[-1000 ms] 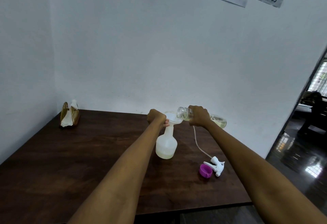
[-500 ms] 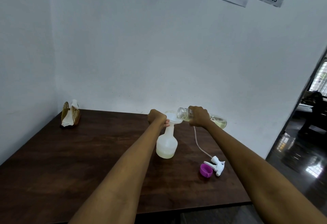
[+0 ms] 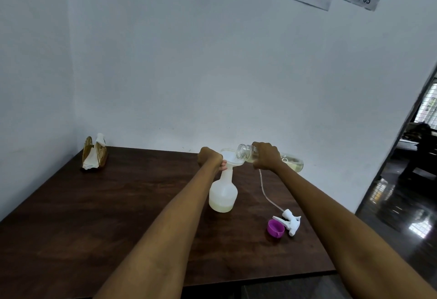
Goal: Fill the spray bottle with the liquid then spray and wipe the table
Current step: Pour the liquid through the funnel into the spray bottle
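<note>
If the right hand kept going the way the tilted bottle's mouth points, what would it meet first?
The right hand aims the clear bottle leftward, so its mouth would most likely meet the funnel in the spray bottle, then the left hand. Depth is unclear.

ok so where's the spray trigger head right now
The spray trigger head lies on the table toward its right front edge, beside the purple cap, right of the spray bottle.
</note>
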{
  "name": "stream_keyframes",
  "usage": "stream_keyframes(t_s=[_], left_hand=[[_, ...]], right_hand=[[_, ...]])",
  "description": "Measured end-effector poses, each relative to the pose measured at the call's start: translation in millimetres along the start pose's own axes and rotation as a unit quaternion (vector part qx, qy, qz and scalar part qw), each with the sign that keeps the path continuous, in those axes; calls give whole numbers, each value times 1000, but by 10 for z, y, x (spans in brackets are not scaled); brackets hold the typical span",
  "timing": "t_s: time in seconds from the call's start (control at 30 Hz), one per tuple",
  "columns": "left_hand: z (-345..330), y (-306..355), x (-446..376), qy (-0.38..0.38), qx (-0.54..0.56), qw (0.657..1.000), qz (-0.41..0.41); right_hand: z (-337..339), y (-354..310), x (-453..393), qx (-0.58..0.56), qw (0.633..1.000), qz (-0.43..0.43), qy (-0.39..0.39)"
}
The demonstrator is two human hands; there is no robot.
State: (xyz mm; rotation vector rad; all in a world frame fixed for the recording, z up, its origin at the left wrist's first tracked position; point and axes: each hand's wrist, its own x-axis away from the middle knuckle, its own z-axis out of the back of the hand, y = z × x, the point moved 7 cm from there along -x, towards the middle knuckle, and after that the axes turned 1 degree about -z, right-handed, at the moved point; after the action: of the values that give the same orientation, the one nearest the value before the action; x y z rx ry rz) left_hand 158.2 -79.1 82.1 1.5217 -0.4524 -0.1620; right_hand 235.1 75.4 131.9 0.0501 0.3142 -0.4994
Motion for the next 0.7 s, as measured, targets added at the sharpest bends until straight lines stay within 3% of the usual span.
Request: stream_keyframes(t_s=[0.7], left_hand=[[-20,-20,9,10,17,1000,13]], right_hand=[[17,33,8,8,1000,-6,-1]])
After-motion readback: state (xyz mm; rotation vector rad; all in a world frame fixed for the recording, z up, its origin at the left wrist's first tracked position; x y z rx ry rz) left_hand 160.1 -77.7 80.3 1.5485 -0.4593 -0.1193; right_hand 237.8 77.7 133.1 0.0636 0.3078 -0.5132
